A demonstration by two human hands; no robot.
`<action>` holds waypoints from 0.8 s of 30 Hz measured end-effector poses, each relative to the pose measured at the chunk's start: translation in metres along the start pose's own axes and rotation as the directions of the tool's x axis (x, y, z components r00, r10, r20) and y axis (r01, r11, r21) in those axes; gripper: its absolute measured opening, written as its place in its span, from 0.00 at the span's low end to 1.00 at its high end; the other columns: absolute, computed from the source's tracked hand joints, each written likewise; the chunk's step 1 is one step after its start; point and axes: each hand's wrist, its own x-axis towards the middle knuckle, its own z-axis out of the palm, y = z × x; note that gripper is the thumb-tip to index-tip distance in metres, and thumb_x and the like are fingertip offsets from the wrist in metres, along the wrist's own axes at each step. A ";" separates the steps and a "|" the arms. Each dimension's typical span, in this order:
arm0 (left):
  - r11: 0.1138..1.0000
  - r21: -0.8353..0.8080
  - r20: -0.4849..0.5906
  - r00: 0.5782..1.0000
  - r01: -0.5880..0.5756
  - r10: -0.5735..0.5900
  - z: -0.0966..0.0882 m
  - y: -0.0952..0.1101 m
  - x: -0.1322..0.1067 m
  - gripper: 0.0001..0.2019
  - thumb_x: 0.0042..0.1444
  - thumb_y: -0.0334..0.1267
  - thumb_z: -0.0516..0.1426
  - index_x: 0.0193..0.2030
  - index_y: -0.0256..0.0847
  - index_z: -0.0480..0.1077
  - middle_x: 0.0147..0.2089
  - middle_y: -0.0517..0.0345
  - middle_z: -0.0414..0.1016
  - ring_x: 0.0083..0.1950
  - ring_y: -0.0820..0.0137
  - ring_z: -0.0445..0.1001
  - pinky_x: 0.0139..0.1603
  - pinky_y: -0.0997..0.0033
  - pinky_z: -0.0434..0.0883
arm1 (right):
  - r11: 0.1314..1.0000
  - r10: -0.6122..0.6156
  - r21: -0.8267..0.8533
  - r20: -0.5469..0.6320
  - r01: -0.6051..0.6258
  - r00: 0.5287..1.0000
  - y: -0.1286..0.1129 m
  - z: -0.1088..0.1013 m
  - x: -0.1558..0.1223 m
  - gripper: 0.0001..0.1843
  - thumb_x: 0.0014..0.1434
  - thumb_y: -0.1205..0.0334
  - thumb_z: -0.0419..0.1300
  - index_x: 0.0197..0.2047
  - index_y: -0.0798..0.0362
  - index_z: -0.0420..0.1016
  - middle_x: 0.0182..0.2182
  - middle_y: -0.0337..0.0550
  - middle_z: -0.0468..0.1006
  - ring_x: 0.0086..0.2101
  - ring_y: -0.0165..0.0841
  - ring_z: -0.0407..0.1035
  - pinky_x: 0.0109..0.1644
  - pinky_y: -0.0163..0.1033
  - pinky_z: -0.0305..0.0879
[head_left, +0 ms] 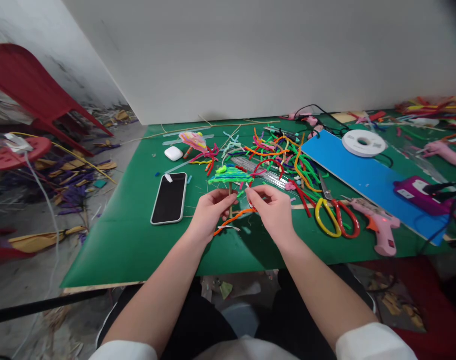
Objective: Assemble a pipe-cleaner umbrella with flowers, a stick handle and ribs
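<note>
While one hand (pixel 212 209) pinches one stick (pixel 231 187), one phone (pixel 170 199) lies nearby.

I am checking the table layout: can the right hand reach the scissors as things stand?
Probably yes: the scissors lie beside the right hand, their handles uncovered; the red pipe cleaners between seem low and should hardly block it.

A green-covered table (pixel 111 250) spans the scene. At left lie a dark-screened phone (pixel 170 200) and, farther back, a small white case (pixel 173 153). A tangle of colourful fuzzy stems (pixel 305 165) fills the far middle; scissors (pixel 339 214), a pink glue gun (pixel 386 232) and a blue board (pixel 363 176) lie to the right.
</note>
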 end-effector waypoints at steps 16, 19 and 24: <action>0.987 -0.137 0.063 0.995 0.082 -0.074 -0.003 0.010 -0.007 0.19 0.44 0.39 0.64 0.44 0.36 0.69 0.24 0.64 0.70 0.17 0.85 0.59 0.15 0.85 0.57 | 0.882 0.091 -0.469 0.248 0.038 0.964 0.035 -0.055 0.025 0.08 0.52 0.58 0.59 0.29 0.51 0.77 0.26 0.40 0.79 0.29 0.34 0.71 0.32 0.37 0.65; 0.986 -0.139 0.062 0.994 0.093 -0.085 -0.003 0.010 -0.008 0.16 0.44 0.39 0.64 0.40 0.36 0.69 0.23 0.64 0.70 0.17 0.84 0.59 0.15 0.85 0.58 | 0.842 0.083 -0.535 0.268 0.076 0.960 0.037 -0.071 0.018 0.07 0.52 0.61 0.58 0.32 0.48 0.79 0.32 0.41 0.80 0.35 0.38 0.73 0.39 0.41 0.65; 0.987 -0.092 0.063 0.990 0.129 -0.123 0.000 0.009 -0.007 0.15 0.43 0.40 0.64 0.36 0.35 0.69 0.23 0.63 0.69 0.17 0.84 0.59 0.14 0.84 0.59 | 0.742 -0.054 -0.669 -0.003 0.038 0.999 0.041 -0.134 -0.014 0.12 0.56 0.56 0.56 0.37 0.48 0.78 0.37 0.41 0.80 0.38 0.37 0.72 0.42 0.40 0.65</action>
